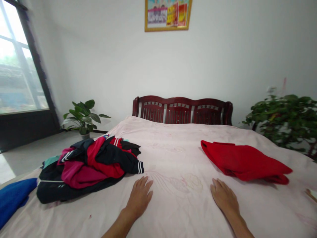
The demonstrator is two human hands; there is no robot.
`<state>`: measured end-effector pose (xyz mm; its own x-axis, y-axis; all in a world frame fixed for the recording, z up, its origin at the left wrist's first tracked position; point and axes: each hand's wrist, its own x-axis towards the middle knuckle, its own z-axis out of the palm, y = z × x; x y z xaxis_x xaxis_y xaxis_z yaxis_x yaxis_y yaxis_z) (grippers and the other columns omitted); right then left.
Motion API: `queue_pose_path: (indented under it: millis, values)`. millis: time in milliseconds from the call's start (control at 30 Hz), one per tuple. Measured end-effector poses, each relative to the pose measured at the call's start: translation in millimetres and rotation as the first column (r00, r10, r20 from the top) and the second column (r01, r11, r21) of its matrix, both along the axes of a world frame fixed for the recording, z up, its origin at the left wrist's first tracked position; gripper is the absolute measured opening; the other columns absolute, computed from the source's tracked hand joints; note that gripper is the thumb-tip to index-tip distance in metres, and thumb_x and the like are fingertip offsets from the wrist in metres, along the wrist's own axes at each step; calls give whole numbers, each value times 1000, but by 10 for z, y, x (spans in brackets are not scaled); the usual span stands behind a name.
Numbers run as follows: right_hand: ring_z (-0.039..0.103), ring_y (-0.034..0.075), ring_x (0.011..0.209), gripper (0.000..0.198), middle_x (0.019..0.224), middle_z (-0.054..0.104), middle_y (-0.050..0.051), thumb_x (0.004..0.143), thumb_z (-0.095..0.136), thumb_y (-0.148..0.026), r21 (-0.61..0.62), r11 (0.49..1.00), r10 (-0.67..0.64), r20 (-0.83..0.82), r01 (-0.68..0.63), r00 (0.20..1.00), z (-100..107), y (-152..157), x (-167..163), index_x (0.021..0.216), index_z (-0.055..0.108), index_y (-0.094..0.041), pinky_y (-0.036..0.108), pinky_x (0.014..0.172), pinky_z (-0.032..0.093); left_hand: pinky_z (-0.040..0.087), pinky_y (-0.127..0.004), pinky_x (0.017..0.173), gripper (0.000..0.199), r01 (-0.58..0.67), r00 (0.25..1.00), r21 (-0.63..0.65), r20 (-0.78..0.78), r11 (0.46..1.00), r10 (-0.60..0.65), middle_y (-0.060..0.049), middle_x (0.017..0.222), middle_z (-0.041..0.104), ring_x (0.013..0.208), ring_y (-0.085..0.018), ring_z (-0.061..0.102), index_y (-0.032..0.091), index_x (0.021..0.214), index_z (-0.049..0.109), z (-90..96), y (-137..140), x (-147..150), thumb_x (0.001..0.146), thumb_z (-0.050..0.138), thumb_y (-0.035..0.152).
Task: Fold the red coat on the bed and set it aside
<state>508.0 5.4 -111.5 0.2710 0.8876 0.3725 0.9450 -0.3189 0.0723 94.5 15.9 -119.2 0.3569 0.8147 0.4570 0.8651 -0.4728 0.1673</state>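
My left hand [140, 197] lies palm down on the pale pink sheet [173, 211], its fingers stretched out and nothing in it. Just beyond it, to the left, is a heap of crumpled clothes [99, 162] in navy, red and magenta, with white-striped cuffs. My right hand [225, 196] rests flat on the same sheet, also holding nothing. A folded red garment [242, 160] lies a little past that hand, to the right, and neither hand appears to touch any clothing.
A blue cloth [16, 196] lies at the left edge. Behind the sheet stands a dark red wooden backrest [179, 110] against the wall. Potted plants stand at the left [84, 117] and right [287, 120]. A small object [311, 195] sits at the right edge.
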Motion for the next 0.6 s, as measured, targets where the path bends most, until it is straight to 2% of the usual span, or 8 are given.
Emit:
queue_pose_path:
  millis: [233, 300, 367, 467, 600]
  values:
    - [54, 27, 127, 51, 138, 58, 15, 95, 29, -30, -21, 1000, 14, -47, -15, 999, -30, 46, 89, 132, 58, -10, 40, 107, 40, 43, -47, 109, 38, 35, 990, 4, 139, 999, -35, -10, 135, 62, 128, -26, 54, 21, 123, 64, -23, 30, -22, 86, 54, 18]
    - [55, 27, 126, 51, 136, 59, 15, 93, 30, -31, 5, 1000, 28, -82, -27, 996, -56, 68, 128, 130, 59, -11, 41, 107, 41, 45, -44, 108, 39, -6, 974, 58, 225, 998, -7, -10, 135, 62, 128, -23, 54, 20, 124, 62, 7, 60, -58, 88, 49, 14]
    - [56, 28, 125, 52, 135, 60, 16, 92, 32, -33, 42, 998, 51, -122, -46, 991, -97, 89, 174, 129, 60, -10, 42, 107, 41, 42, -45, 111, 41, -116, 950, 149, 305, 982, 66, -10, 136, 60, 131, -23, 51, 20, 126, 61, 105, 83, -136, 90, 43, 11]
    - [56, 29, 125, 54, 134, 61, 16, 90, 32, -36, 96, 993, 87, -163, -72, 983, -165, 107, 239, 126, 62, -10, 43, 109, 40, 36, -49, 114, 42, -338, 893, 283, 398, 898, 210, -11, 141, 54, 138, -25, 43, 22, 128, 59, 386, 92, -362, 92, 40, 12]
    - [57, 31, 123, 54, 132, 62, 17, 86, 33, -39, 153, 984, 119, -212, -88, 970, -207, 103, 274, 122, 64, -13, 46, 107, 42, 32, -51, 115, 42, -600, 770, 381, 512, 703, 380, -14, 147, 45, 141, -29, 37, 22, 134, 53, 861, 113, -794, 93, 45, 21]
